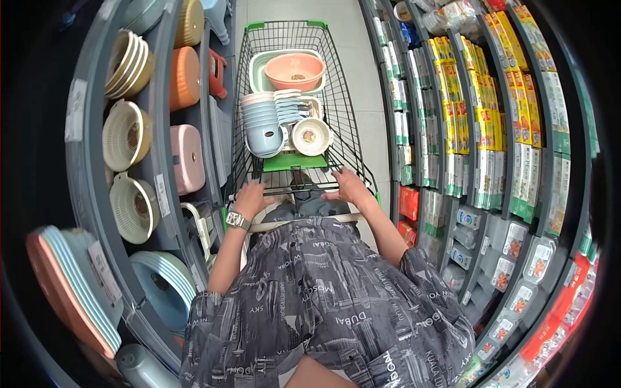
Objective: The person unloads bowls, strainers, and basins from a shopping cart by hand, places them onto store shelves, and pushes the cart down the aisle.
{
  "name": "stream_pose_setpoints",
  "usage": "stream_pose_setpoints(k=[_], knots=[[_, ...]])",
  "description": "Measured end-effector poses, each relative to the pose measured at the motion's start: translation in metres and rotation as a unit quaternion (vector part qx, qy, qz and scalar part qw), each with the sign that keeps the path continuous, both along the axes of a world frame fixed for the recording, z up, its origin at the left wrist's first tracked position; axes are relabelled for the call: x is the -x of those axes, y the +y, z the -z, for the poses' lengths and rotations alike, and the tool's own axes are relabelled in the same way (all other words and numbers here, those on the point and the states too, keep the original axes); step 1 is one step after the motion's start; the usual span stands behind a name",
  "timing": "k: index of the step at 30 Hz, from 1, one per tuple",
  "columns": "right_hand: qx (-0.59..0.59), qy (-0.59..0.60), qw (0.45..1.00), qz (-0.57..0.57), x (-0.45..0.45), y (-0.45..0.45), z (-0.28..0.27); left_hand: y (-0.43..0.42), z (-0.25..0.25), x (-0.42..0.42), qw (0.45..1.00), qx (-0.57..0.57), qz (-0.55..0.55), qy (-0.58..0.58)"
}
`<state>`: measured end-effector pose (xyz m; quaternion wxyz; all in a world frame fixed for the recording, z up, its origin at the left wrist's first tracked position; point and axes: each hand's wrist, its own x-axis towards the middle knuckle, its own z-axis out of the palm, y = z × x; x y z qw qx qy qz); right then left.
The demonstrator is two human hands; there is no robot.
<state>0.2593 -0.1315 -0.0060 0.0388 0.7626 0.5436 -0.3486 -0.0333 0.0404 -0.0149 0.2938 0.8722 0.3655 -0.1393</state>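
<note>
A black wire shopping cart point(352, 123) with green corners stands in front of me. My left hand point(253, 198), with a watch on the wrist, is at the left of the cart's rear edge, fingers apart. At the right of that edge is my right hand point(350, 187), its fingers spread too. Neither hand visibly wraps round anything. A pale handle bar point(304, 224) runs behind them, close to my shirt. In the cart are a coral basin point(294, 71) over a pale green basin point(257, 68), a stack of blue and pink containers point(262, 132) and a cream colander point(312, 136).
Shelves on the left carry cream colanders point(126, 136), an orange tub point(185, 79), a pink basin point(186, 160) and stacked blue basins point(162, 281). Yellow boxes point(488, 90) and other packaged goods fill the right shelves. The tiled aisle floor point(362, 71) runs ahead between them.
</note>
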Motion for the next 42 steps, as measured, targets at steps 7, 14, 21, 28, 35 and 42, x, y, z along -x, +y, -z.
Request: stream_pose_setpoints(k=[7,14,21,28,35,42], knots=[[-0.127,0.112,0.963,0.211,-0.023,0.047,0.041,0.039,-0.035,-0.063,0.987,0.088,-0.081,-0.104],[-0.055,0.157,0.917,0.364,-0.038,0.054,0.186,0.057,0.045,-0.118,0.975,0.186,-0.098,-0.077],[-0.058,0.185,0.836,0.513,-0.048,0.064,0.205,0.052,0.157,-0.150,0.971,0.174,-0.159,-0.030],[-0.116,0.159,0.783,0.590,-0.037,0.072,0.258,0.040,0.227,-0.176,0.931,0.205,-0.301,0.002],[-0.098,0.153,0.793,0.582,-0.043,0.089,0.263,0.031,0.234,-0.187,0.873,0.263,-0.410,-0.034],[-0.038,0.121,0.813,0.568,-0.048,0.092,0.257,0.019,0.237,-0.194,0.873,0.216,-0.427,-0.090]])
